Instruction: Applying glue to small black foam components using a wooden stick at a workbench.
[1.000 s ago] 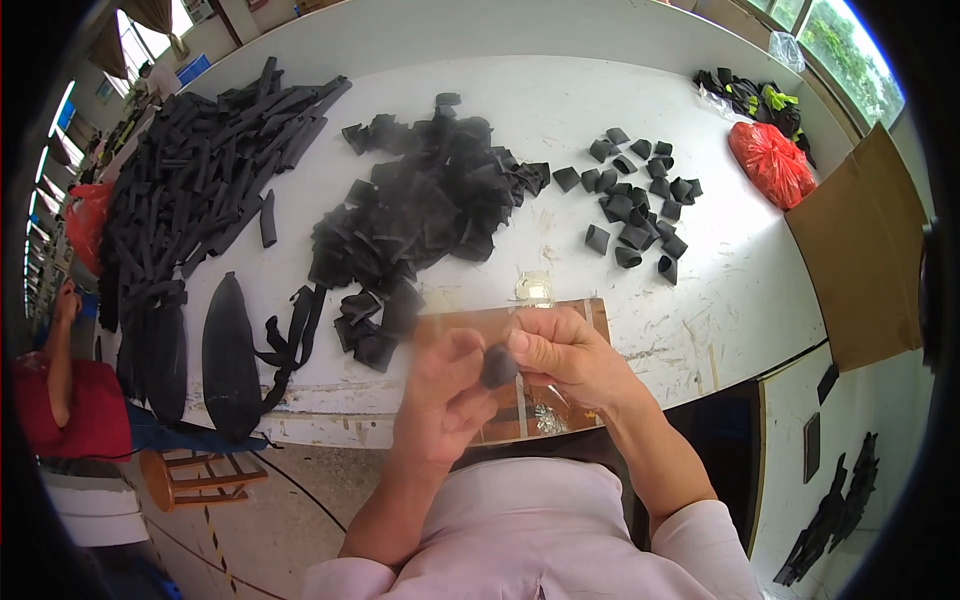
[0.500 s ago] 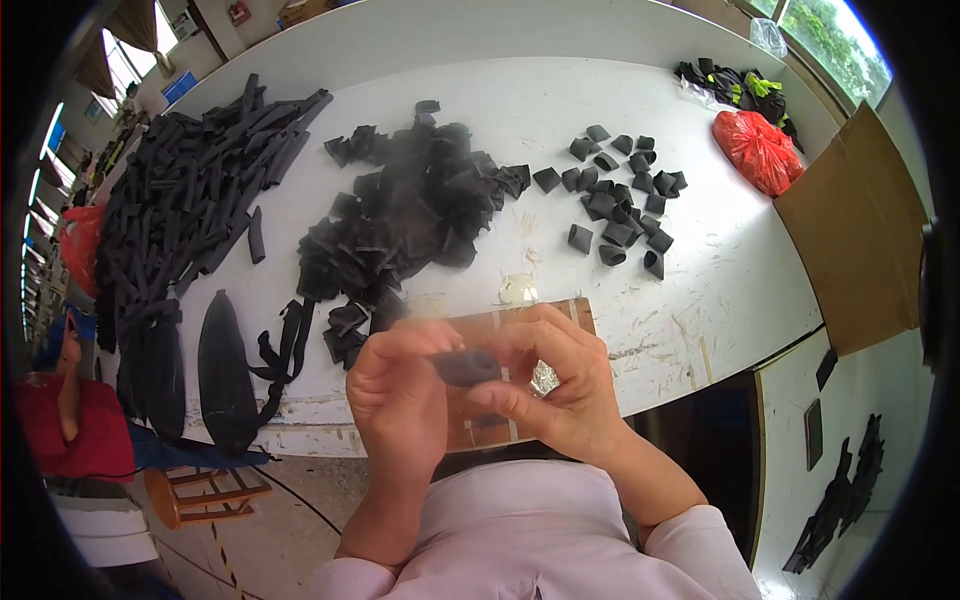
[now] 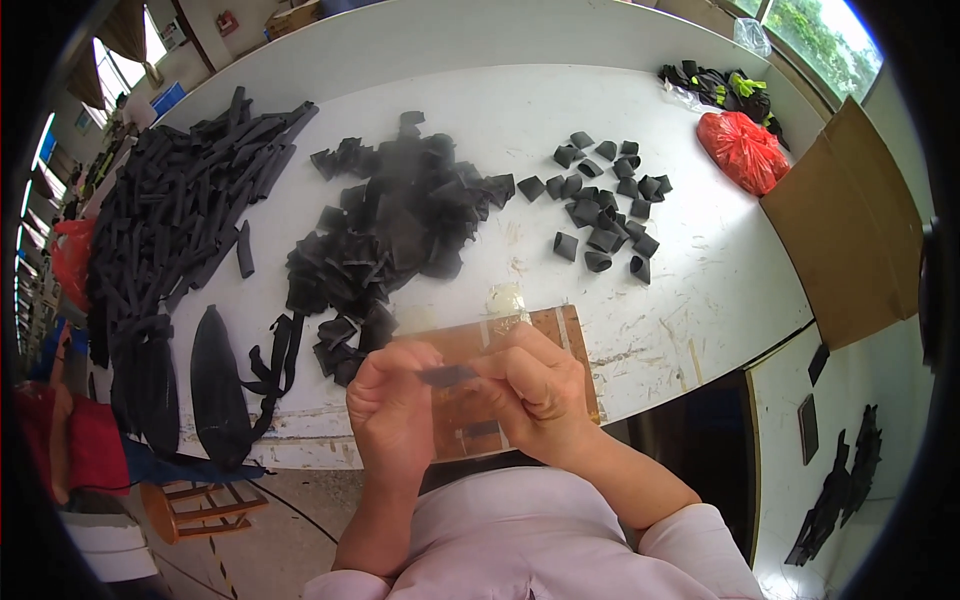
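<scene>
A small dark grey fabric tube (image 3: 447,376) is stretched between my two hands, lying flatter and seen nearly edge-on. My left hand (image 3: 392,405) pinches its left end, and my right hand (image 3: 540,392) grips the other end between thumb and fingers. Below them lies a brown board (image 3: 560,335) with tape strips, at the table's front edge. Beyond my left hand is a heap of flat dark fabric pieces (image 3: 400,215). Farther right, several opened dark fabric loops (image 3: 605,238) are scattered on the white table (image 3: 690,270).
Long dark strips (image 3: 180,200) are piled at the left, with a black pointed fabric piece (image 3: 220,390) nearer me. A red plastic bag (image 3: 742,152) and a cardboard sheet (image 3: 850,230) stand at the right. A wooden stool (image 3: 195,510) and a person in red (image 3: 95,435) are at lower left.
The fabric tube has gone from rounded, with its opening showing, to flattened between my fingers. My right hand has closed in toward the left one. The whole view has shifted slightly.
</scene>
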### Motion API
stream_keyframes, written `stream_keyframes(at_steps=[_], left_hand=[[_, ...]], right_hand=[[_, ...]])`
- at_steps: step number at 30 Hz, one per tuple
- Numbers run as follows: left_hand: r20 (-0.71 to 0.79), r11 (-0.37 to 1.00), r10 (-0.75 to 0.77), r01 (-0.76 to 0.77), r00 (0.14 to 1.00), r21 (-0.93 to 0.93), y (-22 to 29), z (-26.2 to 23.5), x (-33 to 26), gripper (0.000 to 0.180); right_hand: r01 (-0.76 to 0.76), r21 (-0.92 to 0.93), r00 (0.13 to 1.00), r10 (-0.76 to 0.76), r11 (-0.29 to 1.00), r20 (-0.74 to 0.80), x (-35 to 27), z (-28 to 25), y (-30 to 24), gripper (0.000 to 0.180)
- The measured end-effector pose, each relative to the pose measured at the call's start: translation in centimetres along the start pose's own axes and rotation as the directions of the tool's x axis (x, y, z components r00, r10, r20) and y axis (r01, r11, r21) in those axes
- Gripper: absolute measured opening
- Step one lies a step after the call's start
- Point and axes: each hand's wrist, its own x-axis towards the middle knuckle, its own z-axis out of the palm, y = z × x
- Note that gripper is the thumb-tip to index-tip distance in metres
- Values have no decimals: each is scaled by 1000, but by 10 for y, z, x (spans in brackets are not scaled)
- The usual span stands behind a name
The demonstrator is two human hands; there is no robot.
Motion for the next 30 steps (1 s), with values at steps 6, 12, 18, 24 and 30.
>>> stream_keyframes(at_steps=[6, 12, 18, 24, 30], left_hand=[[1, 986, 78, -77, 997, 145, -3, 1, 1, 8], [-236, 924, 24, 68, 972, 375, -16, -20, -6, 5], [-284, 498, 188, 158, 940, 853, -80, -87, -23, 7], [-182, 289, 130, 138, 975, 947, -86, -83, -21, 8], [-153, 260, 105, 122, 983, 958, -84, -86, -21, 8]], right_hand=[[31, -33, 999, -30, 999, 33, 4, -5, 0, 13], [-393, 613, 839, 541, 685, -66, 31, -71, 41, 11], [-494, -593, 857, 473, 636, -207, 35, -89, 167, 18], [-322, -824, 923, 348, 466, -164, 67, -68, 252, 21], [-135, -940, 968, 243, 314, -58, 69, -63, 286, 11]])
